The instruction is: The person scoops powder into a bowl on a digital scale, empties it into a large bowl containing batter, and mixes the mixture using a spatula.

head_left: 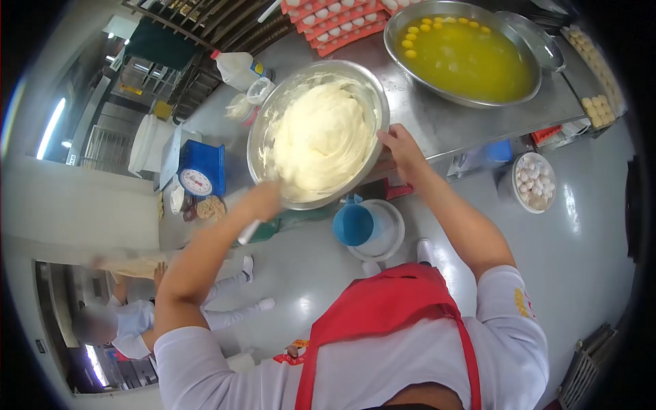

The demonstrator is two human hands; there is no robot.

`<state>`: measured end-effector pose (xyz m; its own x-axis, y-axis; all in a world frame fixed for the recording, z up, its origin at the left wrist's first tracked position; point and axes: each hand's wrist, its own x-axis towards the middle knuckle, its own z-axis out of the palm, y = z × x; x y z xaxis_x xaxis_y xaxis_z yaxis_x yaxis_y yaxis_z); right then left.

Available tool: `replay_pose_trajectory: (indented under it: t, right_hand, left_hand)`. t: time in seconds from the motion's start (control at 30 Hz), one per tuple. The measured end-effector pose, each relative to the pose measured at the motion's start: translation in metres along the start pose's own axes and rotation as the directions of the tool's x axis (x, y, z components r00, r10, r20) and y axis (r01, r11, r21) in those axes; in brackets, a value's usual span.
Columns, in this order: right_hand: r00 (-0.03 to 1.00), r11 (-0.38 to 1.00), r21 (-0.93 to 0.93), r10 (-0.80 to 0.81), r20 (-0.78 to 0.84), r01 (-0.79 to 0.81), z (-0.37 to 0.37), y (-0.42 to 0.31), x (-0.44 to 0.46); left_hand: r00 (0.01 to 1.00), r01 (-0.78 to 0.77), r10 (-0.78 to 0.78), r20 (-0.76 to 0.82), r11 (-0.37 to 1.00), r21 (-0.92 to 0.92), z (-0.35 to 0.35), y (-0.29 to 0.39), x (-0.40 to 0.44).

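Note:
A large steel mixing bowl [378,92] tilts at the counter's edge, filled with thick pale-yellow batter [321,133] that is swirled and smeared up the sides. My right hand [404,150] grips the bowl's right rim, thumb on the edge. At the lower left rim, my left hand [263,203] is blurred by motion and closed around a tool with a white handle [249,232]. The handle's end sticks out below my fist; the tool's other end is hidden, so its kind does not show.
A wide bowl of egg whites and yolks [471,65] stands right on the steel counter [437,126], near stacked egg trays [335,27]. Left are a jug [236,70] and blue scale [205,164]. Below are a blue pitcher [354,225] and eggshell bucket [533,181]. Another person [133,328] works left.

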<state>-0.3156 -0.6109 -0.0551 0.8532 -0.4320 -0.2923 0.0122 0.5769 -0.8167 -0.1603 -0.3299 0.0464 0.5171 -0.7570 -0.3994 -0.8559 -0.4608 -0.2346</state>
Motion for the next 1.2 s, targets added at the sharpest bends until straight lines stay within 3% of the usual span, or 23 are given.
replay_pose_trajectory:
  t: [0.07,0.13,0.2,0.27,0.3,0.33,0.4,0.43,0.5,0.53,0.57,0.6,0.67,0.73,0.83,0.9,0.93,0.97,1.03,1.07,1.1,1.13,1.2]
  right_hand:
    - [0.989,0.974,-0.182,-0.118,0.094,0.134,-0.001,0.012,0.021]
    - [0.996,0.995,-0.073,-0.057,0.067,0.062,0.013,0.008,-0.012]
    - [0.999,0.999,0.038,0.011,0.044,-0.012,0.021,0.007,-0.047]
    - [0.977,0.966,-0.198,0.191,0.094,-0.169,0.025,0.002,-0.064]
    - [0.980,0.954,-0.244,0.191,0.052,-0.173,0.023,-0.005,-0.063]
    - [0.981,0.956,-0.240,0.187,0.055,-0.169,0.017,-0.011,-0.050]
    - [0.999,0.968,-0.248,0.043,-0.022,-0.047,0.001,-0.021,-0.013]
    - [0.995,0.973,-0.227,0.070,0.076,-0.051,-0.003,-0.022,0.003]
    - [0.999,0.978,-0.206,-0.020,0.050,0.030,0.006,-0.008,0.006]
    - [0.994,0.976,-0.187,-0.107,0.017,0.108,0.011,-0.001,0.003]
    - [0.995,0.978,-0.184,-0.101,0.012,0.101,0.015,0.004,-0.009]
    - [0.999,0.988,-0.154,-0.029,0.026,0.033,0.018,0.006,-0.028]
    - [0.998,0.991,-0.132,0.033,0.047,-0.026,0.020,-0.006,-0.046]
    - [0.973,0.927,-0.320,0.224,0.050,-0.197,0.019,-0.020,-0.047]
    - [0.997,0.978,-0.196,0.078,0.029,-0.071,0.005,-0.031,0.009]
    - [0.999,0.976,-0.217,0.006,0.035,0.002,0.015,-0.040,0.002]
    - [0.999,0.975,-0.223,0.001,0.038,0.007,0.015,-0.033,0.001]
    - [0.999,0.981,-0.193,-0.014,0.035,0.021,0.013,-0.019,-0.004]
    - [0.996,0.975,-0.218,0.067,0.058,-0.053,0.014,-0.013,-0.032]
    - [0.983,0.952,-0.273,0.165,0.081,-0.138,0.020,-0.018,-0.050]
    - [0.964,0.943,-0.273,0.232,0.127,-0.191,0.019,-0.013,-0.054]
    - [0.963,0.942,-0.276,0.236,0.132,-0.193,0.015,-0.014,-0.045]
    - [0.998,0.975,-0.214,0.065,0.012,-0.061,0.002,-0.024,-0.011]
  left_hand:
    - [0.977,-0.212,0.207,-0.050,0.928,-0.305,-0.002,0.041,0.010]
    - [0.966,0.192,0.001,0.257,0.659,-0.727,-0.060,0.076,0.039]
    - [0.988,0.149,-0.081,0.131,0.290,-0.945,-0.058,0.051,0.058]
    - [0.948,0.285,-0.250,0.196,0.401,-0.871,-0.061,0.031,0.045]
    - [0.974,0.165,-0.225,-0.011,0.748,-0.643,-0.027,0.005,0.040]
    - [0.975,0.054,-0.110,-0.192,0.960,-0.275,0.007,-0.012,0.035]
    - [0.988,0.155,-0.154,-0.023,0.986,0.056,-0.004,0.030,-0.014]
    - [0.988,0.155,-0.154,-0.029,0.986,0.058,-0.018,0.045,-0.006]
    - [0.956,0.009,0.047,0.290,0.983,-0.186,-0.047,0.074,0.020]
    - [0.958,0.162,-0.010,0.288,0.844,-0.512,-0.076,0.083,0.034]
    - [0.962,0.218,-0.039,0.269,0.698,-0.682,-0.076,0.070,0.056]
    - [0.989,0.144,-0.074,0.125,0.594,-0.792,-0.073,0.054,0.066]
    - [0.960,0.279,-0.228,0.163,0.719,-0.636,-0.070,0.033,0.065]
    - [0.980,0.143,-0.151,-0.129,0.987,-0.071,-0.007,-0.001,0.043]
    - [0.972,0.226,-0.226,0.060,0.974,0.006,-0.038,0.046,-0.005]
    - [0.960,0.043,0.042,0.276,0.954,-0.297,-0.059,0.078,0.008]
    - [0.987,0.008,0.069,0.146,0.880,-0.475,-0.060,0.079,0.030]
    - [0.969,0.242,-0.091,0.230,0.531,-0.812,-0.065,0.076,0.047]
    - [0.979,0.165,-0.176,0.106,0.365,-0.916,-0.070,0.048,0.065]
    - [0.968,0.227,-0.186,0.170,0.351,-0.908,-0.071,0.031,0.057]
    - [0.975,0.149,-0.224,0.008,0.622,-0.769,-0.044,0.009,0.055]
    - [0.965,0.098,-0.213,-0.152,0.834,-0.543,-0.014,-0.005,0.048]
    - [0.977,0.214,-0.214,-0.014,0.977,0.016,0.002,0.008,0.006]
